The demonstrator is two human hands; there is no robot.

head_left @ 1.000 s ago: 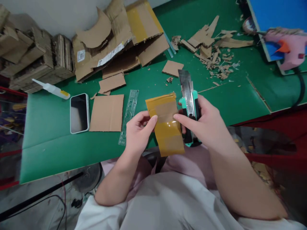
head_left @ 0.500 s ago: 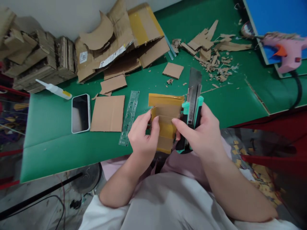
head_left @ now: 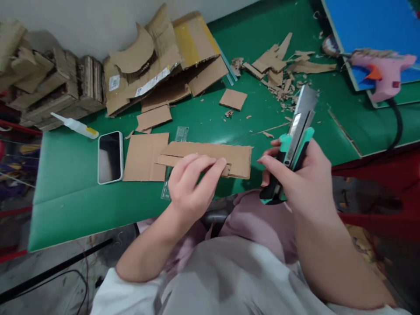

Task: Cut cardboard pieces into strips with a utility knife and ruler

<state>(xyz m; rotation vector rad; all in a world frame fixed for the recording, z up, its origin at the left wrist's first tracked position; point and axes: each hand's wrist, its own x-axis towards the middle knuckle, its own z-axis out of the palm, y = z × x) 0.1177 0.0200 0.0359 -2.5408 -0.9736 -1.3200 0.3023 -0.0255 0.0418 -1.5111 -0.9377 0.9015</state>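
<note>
My left hand [head_left: 193, 188] pinches a long piece of cardboard [head_left: 210, 151] along its near edge, above the front of the green table. The piece lies crosswise, plain brown side up, with a slit near its left end and a small notch by my fingertips. In my right hand [head_left: 302, 175] is a black and turquoise utility knife [head_left: 290, 157], its wide blade out and pointing away from me. The knife and the cardboard are apart. Partly under the cardboard lies a clear ruler [head_left: 181, 134]. A square cardboard piece [head_left: 146, 157] is just left of it.
A phone [head_left: 110, 157] and a glue bottle [head_left: 75, 125] lie at the left of the green table [head_left: 75, 210]. Cut-up boxes [head_left: 157, 65] and stacked cardboard [head_left: 55, 83] stand behind. Cardboard scraps [head_left: 275, 65] lie farther right, near a pink glue gun [head_left: 383, 72].
The cardboard has turned from its taped side to its plain side and now lies crosswise. My right hand has let go of it and moved right with the knife.
</note>
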